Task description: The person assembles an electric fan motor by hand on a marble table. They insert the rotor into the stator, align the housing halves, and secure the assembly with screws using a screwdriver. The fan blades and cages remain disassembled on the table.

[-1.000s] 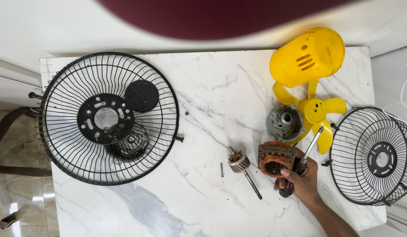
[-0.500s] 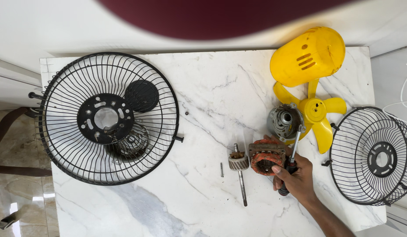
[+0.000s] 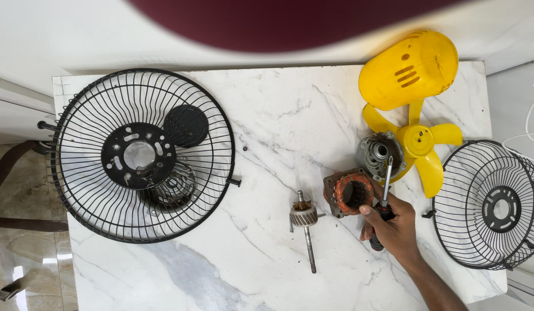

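Working the fan motor's stator with a screwdriver

I'm gripping the screwdriver [image 3: 384,196] in my right hand [image 3: 394,227], fingers wrapped round its handle, thumb touching the copper-wound stator [image 3: 349,194] on the marble table [image 3: 278,115]; the left hand isn't showing. Next I'm judging the tip needs seating squarely.

Bare forearm [image 3: 431,282], seemingly sleeveless, unadorned grip [image 3: 394,227]

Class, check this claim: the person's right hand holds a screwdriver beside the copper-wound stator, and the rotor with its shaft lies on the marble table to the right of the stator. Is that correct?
Not quite. The head view shows the rotor lying left of the stator, not right. The rest holds: the right hand holds the screwdriver beside the stator on the marble table.
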